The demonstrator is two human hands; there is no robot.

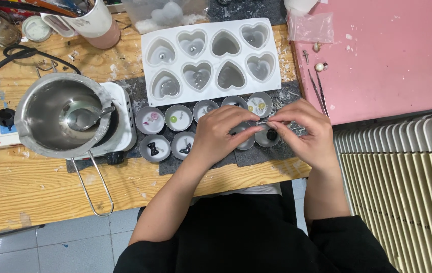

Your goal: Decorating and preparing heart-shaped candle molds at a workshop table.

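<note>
Small metal piece pinched between left hand and right hand, both grips clenched on it, above small round cups near counter's front edge. Step judged: fine assembly or placement of piece. Steady, precise fingertip control called for. Heart-shaped silicone mould lies behind cups.

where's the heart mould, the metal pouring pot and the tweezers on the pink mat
heart mould (211,59), head view, middle of the white tray
metal pouring pot (49,108), head view, inner wall
tweezers (318,91), head view, mid shaft
</note>
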